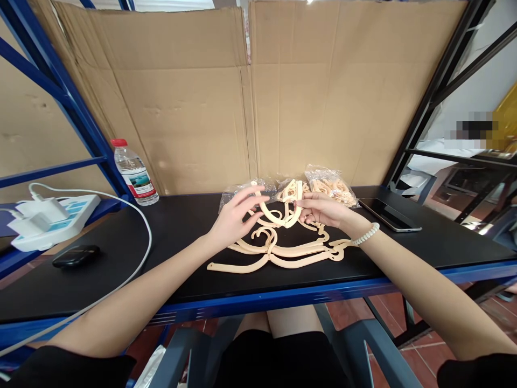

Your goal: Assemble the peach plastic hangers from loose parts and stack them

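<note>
Above the middle of the table is a beige plastic folding hanger (290,220), its two arms turned upward in a U shape. My right hand (323,209) pinches the right arm of this hanger between thumb and fingers. On the other side, my left hand (236,213) has its fingers and thumb around the left arm, the fingertips partly covering it. Below both hands, several matching folding hangers (301,262) lie spread out and overlapping on the black tabletop, hooks and arms unfolded. More beige pieces lie behind the held hanger, partly hidden by it and my hands.
Clear plastic bags with beige parts (333,186) sit at the back. A phone (390,214) lies on the right. To the left are a water bottle (135,172), a black mouse (76,256), a power strip (56,221) and a white cable (150,237). Cardboard (181,108) walls the back.
</note>
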A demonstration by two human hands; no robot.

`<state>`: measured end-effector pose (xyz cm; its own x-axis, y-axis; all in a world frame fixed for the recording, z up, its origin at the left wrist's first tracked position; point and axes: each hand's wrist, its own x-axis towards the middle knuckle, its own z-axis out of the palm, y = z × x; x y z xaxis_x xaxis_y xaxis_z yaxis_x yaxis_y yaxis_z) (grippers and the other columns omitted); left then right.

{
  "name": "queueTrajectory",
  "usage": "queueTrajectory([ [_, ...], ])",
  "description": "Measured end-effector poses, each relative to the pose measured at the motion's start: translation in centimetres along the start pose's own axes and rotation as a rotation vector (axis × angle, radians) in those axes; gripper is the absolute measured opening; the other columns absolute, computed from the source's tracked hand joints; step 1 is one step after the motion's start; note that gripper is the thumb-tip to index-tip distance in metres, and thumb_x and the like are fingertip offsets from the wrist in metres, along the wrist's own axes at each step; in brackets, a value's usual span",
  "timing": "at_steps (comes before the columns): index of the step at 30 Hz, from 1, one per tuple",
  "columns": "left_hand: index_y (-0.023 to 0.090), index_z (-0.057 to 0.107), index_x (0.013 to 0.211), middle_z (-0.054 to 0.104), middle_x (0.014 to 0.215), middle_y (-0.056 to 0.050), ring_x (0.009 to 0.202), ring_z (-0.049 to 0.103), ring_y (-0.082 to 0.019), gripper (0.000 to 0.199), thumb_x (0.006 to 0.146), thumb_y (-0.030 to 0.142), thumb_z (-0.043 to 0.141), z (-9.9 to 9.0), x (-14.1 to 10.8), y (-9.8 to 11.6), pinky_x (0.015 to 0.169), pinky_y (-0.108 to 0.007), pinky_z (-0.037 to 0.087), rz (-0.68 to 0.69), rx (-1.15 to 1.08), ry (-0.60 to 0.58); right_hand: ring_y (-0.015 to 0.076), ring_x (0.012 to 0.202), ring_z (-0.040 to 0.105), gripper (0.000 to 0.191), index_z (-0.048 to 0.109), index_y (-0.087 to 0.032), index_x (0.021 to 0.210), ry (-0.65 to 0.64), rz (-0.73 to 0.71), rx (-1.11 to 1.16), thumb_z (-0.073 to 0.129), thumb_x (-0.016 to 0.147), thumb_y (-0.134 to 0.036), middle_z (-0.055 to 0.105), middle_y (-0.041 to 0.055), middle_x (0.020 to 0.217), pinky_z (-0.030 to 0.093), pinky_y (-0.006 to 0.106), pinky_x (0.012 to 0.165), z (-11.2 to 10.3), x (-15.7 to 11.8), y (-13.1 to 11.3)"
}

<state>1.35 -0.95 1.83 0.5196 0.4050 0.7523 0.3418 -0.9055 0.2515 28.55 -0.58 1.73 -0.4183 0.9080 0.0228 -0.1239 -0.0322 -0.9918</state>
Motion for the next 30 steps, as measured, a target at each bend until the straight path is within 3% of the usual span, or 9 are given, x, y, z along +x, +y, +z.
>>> queueTrajectory([
  [4, 0.037, 0.033, 0.148, 0.015, 0.163, -0.009, 0.11, 0.065, -0.022, 0.082, 0.078, 0.021, 0.074, 0.4, 0.1, 1.8, 0.088, -0.033, 0.059, -0.306, -0.454, 0.21, 0.0113, 0.063, 0.07, 0.022, 0.059, -0.017, 0.087, -0.01, -0.121, 0.019, 0.077, 0.078, -0.026, 0.07, 0.0005, 0.073, 0.06, 0.018, 0.059, 0.7, -0.2, 0.1],
  [6, 0.037, 0.028, 0.149, 0.019, 0.162, -0.011, 0.106, 0.068, -0.021, 0.09, 0.075, 0.021, 0.077, 0.5, 0.3, 2.3, 0.091, -0.035, 0.057, -0.475, -0.677, 0.243, 0.0112, 0.064, 0.07, 0.023, 0.059, -0.018, 0.094, -0.013, -0.202, 0.024, 0.076, 0.08, -0.026, 0.07, 0.0, 0.077, 0.061, 0.021, 0.062, 1.1, -0.3, 0.0],
  [8, 0.03, 0.038, 0.146, 0.038, 0.154, -0.013, 0.097, 0.071, -0.02, 0.082, 0.075, 0.022, 0.078, 0.6, 0.4, 2.6, 0.091, -0.037, 0.057, -0.605, -0.83, 0.207, 0.0111, 0.066, 0.07, 0.024, 0.059, -0.02, 0.098, -0.015, -0.277, 0.018, 0.075, 0.081, -0.027, 0.07, -0.0002, 0.08, 0.061, 0.023, 0.065, 1.5, -0.5, 0.0],
  [11, 0.019, 0.061, 0.124, 0.064, 0.129, -0.012, 0.09, 0.072, -0.018, 0.053, 0.074, 0.024, 0.08, 0.7, 0.3, 2.7, 0.085, -0.034, 0.059, -0.696, -0.921, 0.115, 0.0121, 0.071, 0.07, 0.023, 0.06, -0.02, 0.101, -0.023, -0.35, -0.028, 0.073, 0.084, -0.029, 0.071, 0.001, 0.086, 0.061, 0.023, 0.066, 2.1, -0.7, -0.1],
  [14, 0.016, 0.071, 0.105, 0.074, 0.104, -0.009, 0.082, 0.072, -0.018, 0.035, 0.073, 0.028, 0.081, 0.9, 0.1, 2.9, 0.076, -0.029, 0.06, -0.713, -0.925, 0.023, 0.0114, 0.071, 0.069, 0.025, 0.059, -0.02, 0.1, -0.023, -0.384, -0.079, 0.074, 0.083, -0.029, 0.071, 0.0014, 0.087, 0.059, 0.021, 0.062, 2.5, -0.8, 0.0],
  [17, 0.016, 0.074, 0.099, 0.075, 0.083, -0.005, 0.071, 0.071, -0.015, 0.03, 0.073, 0.03, 0.081, 1.1, 0.0, 3.3, 0.067, -0.024, 0.058, -0.725, -0.908, -0.037, 0.0102, 0.068, 0.067, 0.026, 0.06, -0.019, 0.096, -0.02, -0.383, -0.101, 0.077, 0.079, -0.029, 0.071, 0.0022, 0.09, 0.058, 0.019, 0.057, 2.8, -0.9, 0.0],
  [24, 0.013, 0.076, 0.086, 0.073, 0.07, -0.004, 0.061, 0.069, -0.012, 0.024, 0.069, 0.027, 0.084, 1.0, 0.2, 3.2, 0.062, -0.021, 0.057, -0.876, -0.926, 0.136, 0.0085, 0.068, 0.064, 0.02, 0.061, -0.02, 0.079, 0.017, -0.36, -0.063, 0.076, 0.079, -0.034, 0.064, -0.0018, 0.082, 0.057, 0.019, 0.061, 2.7, -1.4, -0.5],
  [30, 0.014, 0.071, 0.081, 0.076, 0.088, -0.006, 0.073, 0.07, -0.01, 0.008, 0.08, 0.022, 0.075, 0.9, 0.2, 2.3, 0.074, -0.019, 0.057, -0.902, -1.092, 0.239, 0.0109, 0.068, 0.068, 0.023, 0.068, -0.016, 0.086, -0.053, -0.198, -0.228, 0.08, 0.074, -0.032, 0.065, 0.0004, 0.081, 0.059, 0.021, 0.061, 1.2, -1.4, -0.5],
])
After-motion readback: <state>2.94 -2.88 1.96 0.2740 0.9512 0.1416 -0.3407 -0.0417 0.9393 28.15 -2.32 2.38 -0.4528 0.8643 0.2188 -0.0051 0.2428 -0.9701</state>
